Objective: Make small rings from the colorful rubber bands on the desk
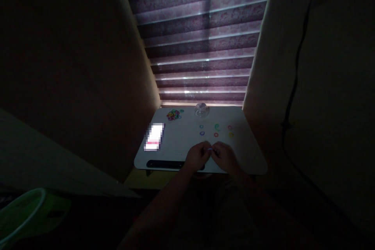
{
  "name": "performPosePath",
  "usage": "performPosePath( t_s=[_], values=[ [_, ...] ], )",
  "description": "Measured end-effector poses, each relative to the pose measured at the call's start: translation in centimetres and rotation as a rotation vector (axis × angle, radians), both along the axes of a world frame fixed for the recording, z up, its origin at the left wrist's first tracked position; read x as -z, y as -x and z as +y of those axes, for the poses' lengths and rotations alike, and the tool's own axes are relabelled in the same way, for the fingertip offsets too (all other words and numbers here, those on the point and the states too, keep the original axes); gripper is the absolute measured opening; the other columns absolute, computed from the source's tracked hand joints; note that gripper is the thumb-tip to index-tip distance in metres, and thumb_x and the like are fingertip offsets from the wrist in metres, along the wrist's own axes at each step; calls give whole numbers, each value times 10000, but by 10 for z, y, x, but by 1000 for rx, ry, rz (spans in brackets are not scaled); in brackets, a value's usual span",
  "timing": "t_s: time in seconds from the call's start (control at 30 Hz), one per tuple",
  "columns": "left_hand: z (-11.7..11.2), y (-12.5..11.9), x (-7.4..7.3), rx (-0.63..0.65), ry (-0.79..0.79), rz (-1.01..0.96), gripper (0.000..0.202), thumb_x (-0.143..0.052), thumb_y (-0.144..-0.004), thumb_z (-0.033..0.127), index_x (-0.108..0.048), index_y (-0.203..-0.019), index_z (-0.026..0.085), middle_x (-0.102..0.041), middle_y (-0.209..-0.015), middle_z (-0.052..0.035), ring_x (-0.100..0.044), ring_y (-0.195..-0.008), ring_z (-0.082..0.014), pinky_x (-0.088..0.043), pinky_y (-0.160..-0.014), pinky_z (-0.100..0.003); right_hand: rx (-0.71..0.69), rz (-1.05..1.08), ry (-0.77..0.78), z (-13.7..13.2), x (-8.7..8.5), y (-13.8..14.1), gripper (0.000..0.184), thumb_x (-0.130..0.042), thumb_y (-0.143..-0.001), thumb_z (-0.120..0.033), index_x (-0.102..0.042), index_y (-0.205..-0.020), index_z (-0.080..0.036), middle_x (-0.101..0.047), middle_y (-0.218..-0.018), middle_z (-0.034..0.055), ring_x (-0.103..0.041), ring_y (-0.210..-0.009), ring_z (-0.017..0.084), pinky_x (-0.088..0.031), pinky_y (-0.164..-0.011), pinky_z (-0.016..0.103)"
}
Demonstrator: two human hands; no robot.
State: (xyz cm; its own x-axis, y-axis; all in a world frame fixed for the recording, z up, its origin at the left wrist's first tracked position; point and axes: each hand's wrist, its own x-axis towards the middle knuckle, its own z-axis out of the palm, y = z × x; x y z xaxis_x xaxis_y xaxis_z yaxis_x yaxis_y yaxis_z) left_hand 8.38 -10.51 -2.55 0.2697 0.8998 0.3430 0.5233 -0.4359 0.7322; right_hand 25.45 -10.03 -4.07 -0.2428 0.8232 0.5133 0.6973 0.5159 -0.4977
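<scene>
My left hand (pixel 198 156) and my right hand (pixel 225 157) meet over the near part of a small white table (pixel 252 152). Their fingertips pinch together on a small blue-purple band (pixel 209 149) held between them. Beyond the hands, several small coloured rubber bands (pixel 216 130) lie spread singly on the tabletop in blue, green, red and yellow. A heap of mixed coloured bands (pixel 173 115) sits at the far left of the table.
A small clear round container (pixel 202 110) stands at the table's far edge. A blurred bright rectangle (pixel 154 137) lies on the left side. A dark slot (pixel 164 164) runs along the near edge. Striped blinds (pixel 202 43) hang behind; a green object (pixel 26 211) sits at lower left.
</scene>
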Motion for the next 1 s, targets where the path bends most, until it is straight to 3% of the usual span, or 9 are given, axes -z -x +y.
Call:
performPosePath(
  t_s=[0.17, 1.0],
  values=[
    [2, 1, 2, -8, -11, 31, 83, -592, -832, 241, -629, -867, 177, -627, -734, 23, -524, -641, -105, -395, -625, -207, -29, 47, 10, 0, 0, -1, 72, -590, -810, -204, -572, -741, -212, -553, -691, 1, -490, -647, 146, -330, -603, 257],
    [2, -1, 0, -36, 14, 109, 72, -603, -834, 240, -624, -868, 179, -656, -790, -9, -563, -705, -140, -426, -685, -239, -6, 4, 0, -3, -4, 0, 154, -561, -771, -192, -456, -661, -215, -496, -661, -1, -439, -624, 145, -304, -593, 263]
  ],
)
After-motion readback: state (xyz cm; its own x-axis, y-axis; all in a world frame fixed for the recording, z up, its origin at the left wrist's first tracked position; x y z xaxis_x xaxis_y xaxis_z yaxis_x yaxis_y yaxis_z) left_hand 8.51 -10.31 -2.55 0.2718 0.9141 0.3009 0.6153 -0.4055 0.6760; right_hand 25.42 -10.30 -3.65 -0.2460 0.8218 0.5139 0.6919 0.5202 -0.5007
